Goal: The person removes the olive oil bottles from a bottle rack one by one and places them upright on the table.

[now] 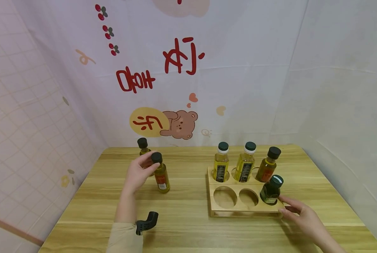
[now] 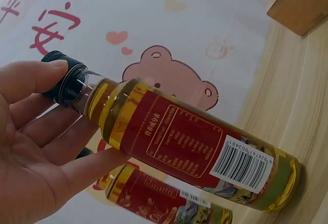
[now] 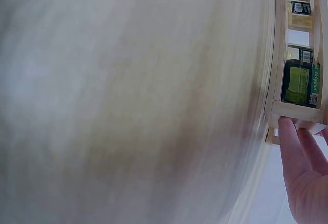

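My left hand (image 1: 137, 173) pinches the black cap of an oil bottle (image 2: 179, 142) with a red label and barcode, thumb on one side and fingers on the other. The bottle leans slightly, its base close over the table. Just behind it stands a similar red-labelled oil bottle (image 2: 148, 196), partly hidden by the hand in the head view. My right hand (image 1: 305, 216) touches the right end of a wooden bottle rack (image 1: 243, 207), its fingers fairly straight against the end wall. A dark green bottle (image 1: 270, 191) sits in the rack's front right hole, close to that hand.
In the rack's back row stand two yellow oil bottles (image 1: 221, 165) with dark green caps and a red-labelled bottle (image 1: 266, 167). Two round front holes (image 1: 225, 197) hold nothing. A black wrist-camera mount (image 1: 148, 223) juts from the left sleeve. A printed cloth (image 1: 245, 88) hangs behind the table.
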A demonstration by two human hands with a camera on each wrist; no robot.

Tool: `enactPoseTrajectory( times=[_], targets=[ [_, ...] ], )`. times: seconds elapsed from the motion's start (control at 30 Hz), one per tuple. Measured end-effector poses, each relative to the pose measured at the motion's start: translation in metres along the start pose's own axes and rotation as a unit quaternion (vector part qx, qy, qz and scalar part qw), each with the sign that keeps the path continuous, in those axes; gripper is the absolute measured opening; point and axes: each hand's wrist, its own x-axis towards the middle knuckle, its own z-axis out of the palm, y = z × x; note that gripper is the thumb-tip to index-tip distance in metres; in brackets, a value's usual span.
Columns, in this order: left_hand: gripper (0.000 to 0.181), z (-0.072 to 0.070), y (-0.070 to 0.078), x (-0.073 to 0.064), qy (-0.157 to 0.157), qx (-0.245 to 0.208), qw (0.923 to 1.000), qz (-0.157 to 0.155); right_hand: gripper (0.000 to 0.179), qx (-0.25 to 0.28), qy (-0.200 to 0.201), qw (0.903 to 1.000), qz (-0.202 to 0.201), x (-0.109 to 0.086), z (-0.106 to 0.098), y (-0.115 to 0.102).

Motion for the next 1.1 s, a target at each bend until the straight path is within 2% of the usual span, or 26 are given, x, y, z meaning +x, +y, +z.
enactPoseTrajectory(
  times=[0.33, 0.57, 0.8, 1.1],
  targets=[
    [0.044, -0.025, -0.002, -0.002, 0.025, 0.025, 0.9994, 0.000, 0.051, -0.004, -0.010, 0.9999, 0.012, -0.001, -0.002, -0.002],
    [0.043, -0.037, -0.004, 0.001, 0.049, 0.044, 0.9977, -0.018, 0.052, -0.006, -0.012, 0.9998, 0.016, -0.001, -0.003, -0.003],
    [0.044, -0.047, -0.005, 0.004, 0.055, 0.063, 0.9955, -0.043, 0.053, -0.010, -0.012, 0.9997, 0.020, -0.001, -0.003, -0.003],
    [0.044, -0.054, -0.011, 0.006, 0.068, 0.061, 0.9948, -0.044, 0.053, -0.004, -0.010, 0.9997, 0.022, -0.002, -0.003, -0.005]
  ],
)
